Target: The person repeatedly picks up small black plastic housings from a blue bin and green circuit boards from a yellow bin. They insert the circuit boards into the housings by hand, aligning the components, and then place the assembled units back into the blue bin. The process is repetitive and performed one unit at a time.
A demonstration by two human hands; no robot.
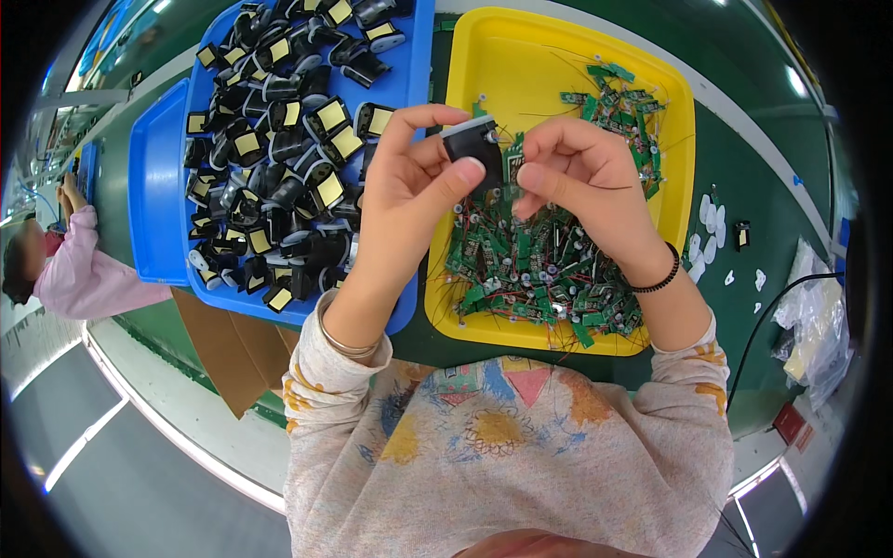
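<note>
My left hand (409, 191) has its fingers closed on a small black housing (474, 149), thumb pressed on its lower edge and forefinger curled over its top. My right hand (581, 177) pinches a small green circuit board (513, 167) between thumb and forefinger, the board held just beside the housing; I cannot tell whether the two touch. Both are held above the near-left part of a yellow tray (493, 65), which holds a heap of green circuit boards with thin wires (549, 265) piled toward its near and right sides. To the left, touching the yellow tray, a blue tray (409, 56) is filled with black housings bearing yellow faces (270, 167). Both trays sit on the green worktop (744, 158); small white pieces (709, 228) lie near its right edge. At the far left another person in a pink sleeve (79, 270) is at the worktop.
</note>
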